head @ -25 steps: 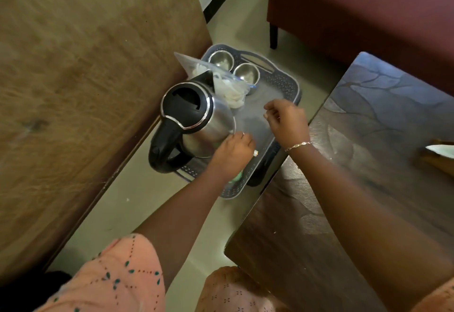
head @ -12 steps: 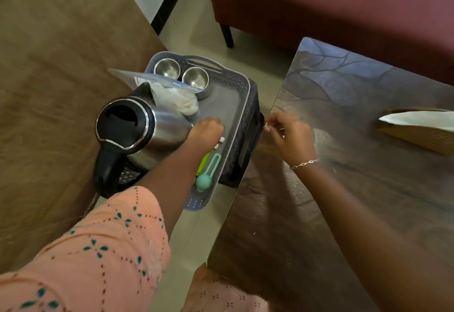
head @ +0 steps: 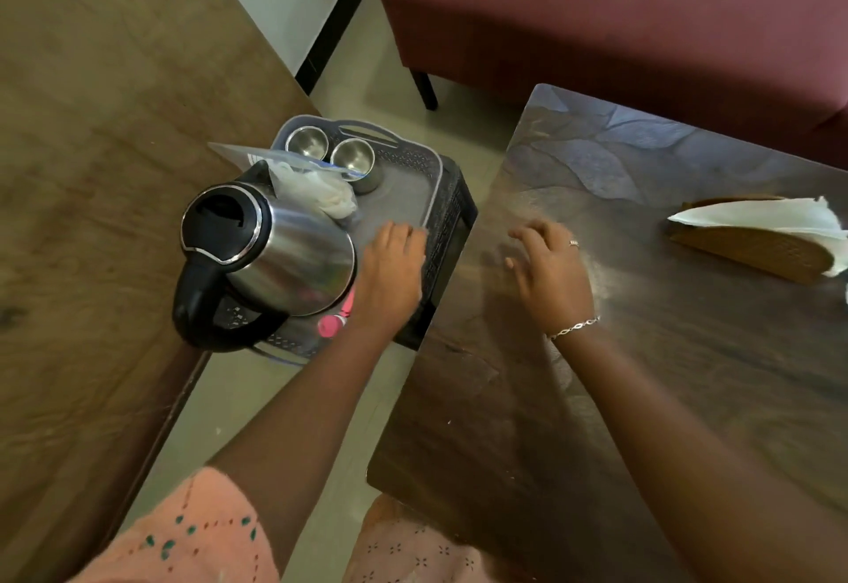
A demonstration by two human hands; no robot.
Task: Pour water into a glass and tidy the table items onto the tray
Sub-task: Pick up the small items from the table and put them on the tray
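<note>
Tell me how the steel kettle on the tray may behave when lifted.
The steel kettle looks polished, probably slippery; the black handle seems the safer grip. Its lid is closed, so it may hold unseen water and feel heavy. Its body widens downward, so it likely stands steady on the tray.

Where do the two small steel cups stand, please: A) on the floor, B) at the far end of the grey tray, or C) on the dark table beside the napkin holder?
B: the steel cups sit side by side at the far end of the grey tray, beyond the kettle.
</note>
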